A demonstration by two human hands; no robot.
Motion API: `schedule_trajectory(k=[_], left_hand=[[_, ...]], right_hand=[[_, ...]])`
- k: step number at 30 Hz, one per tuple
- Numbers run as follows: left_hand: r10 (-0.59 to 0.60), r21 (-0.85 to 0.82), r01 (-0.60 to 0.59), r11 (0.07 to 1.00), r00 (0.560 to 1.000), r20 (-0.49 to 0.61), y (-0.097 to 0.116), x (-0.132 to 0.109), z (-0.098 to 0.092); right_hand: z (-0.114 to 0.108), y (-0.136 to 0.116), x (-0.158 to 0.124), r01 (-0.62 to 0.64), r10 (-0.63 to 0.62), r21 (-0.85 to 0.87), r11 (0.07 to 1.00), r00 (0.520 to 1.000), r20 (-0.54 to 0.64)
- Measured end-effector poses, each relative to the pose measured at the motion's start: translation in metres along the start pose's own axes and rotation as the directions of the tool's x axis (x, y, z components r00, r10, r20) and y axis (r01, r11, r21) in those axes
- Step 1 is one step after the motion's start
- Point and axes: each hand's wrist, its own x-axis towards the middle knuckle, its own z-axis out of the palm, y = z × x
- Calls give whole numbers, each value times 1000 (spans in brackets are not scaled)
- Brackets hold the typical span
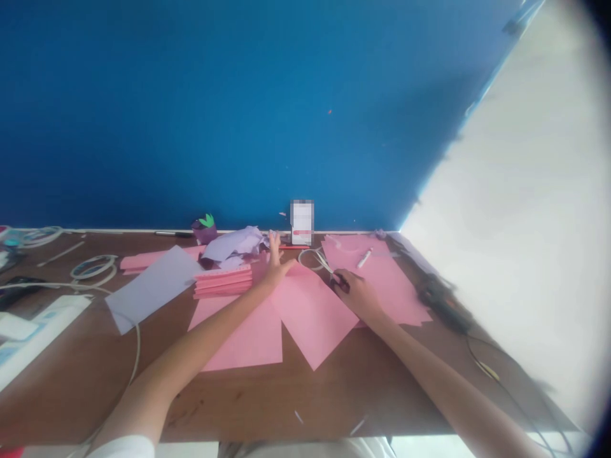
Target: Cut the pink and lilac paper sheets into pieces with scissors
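My right hand [357,294] is closed around the dark handles of a pair of scissors [325,261], with the blades pointing away from me toward the back left. Under and beside it lies a pink sheet of paper [315,318], set at an angle with one corner toward me. My left hand [275,266] is at the far left corner of that sheet, fingers stretched and apart; whether it touches the sheet I cannot tell. Left of it sits a stack of folded pink paper strips [223,281], on or behind another flat pink sheet [248,343].
Crumpled lilac paper [233,245], a lilac sheet [153,289] and a purple pot with green paper leaves [205,229] lie left. A phone-like upright object [302,222] leans on the wall. Right are pink sheets [396,292], a white marker [365,257] and a glue gun [443,304]. A power strip [45,337] lies left.
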Motion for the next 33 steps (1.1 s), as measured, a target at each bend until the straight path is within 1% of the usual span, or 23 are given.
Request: schedule_trajectory(k=[2,5,7,9,11,15,18,21,25,28,30,33], left_hand=[[-4,-102,5,995,1000,15,-3,1,2],[-5,-146,10,989,999,34,-4,2,3],[31,-128,-28,991,999,27,-3,2,2],[48,-73,-47,996,999,11,0,1,2],[24,-47,-24,999,1000,2,2,0,2],[-49,-94,51,994,999,22,3,1,4],[-27,-43,29,999,999,40,7,1,3],[26,-7,-26,1000,999,45,20,2,0],[98,28,-99,995,995,33,50,1,-2],[123,0,-123,992,992,26,70,-1,-1],[117,-40,-116,992,993,18,77,-2,0],[78,-107,-80,991,997,-19,76,-3,2]], right_hand=[[1,1,0,4,-4,-1,1000,1000,-1],[1,1,1,1,-1,-2,1000,1000,-2],[1,1,1,1,-1,-2,1000,1000,3],[1,0,1,6,-6,-4,1000,1000,7],[0,1,1,13,-13,-4,1000,1000,9],[-1,2,1,49,-49,35,998,999,13],[-2,3,0,87,-87,81,993,996,-6],[-2,4,0,73,-71,135,988,997,-18],[-6,2,1,82,-86,264,961,996,5],[-10,-3,1,80,-101,346,935,994,43],[-12,-8,1,68,-95,380,922,994,54],[-13,-13,-1,49,-95,455,889,992,80]])
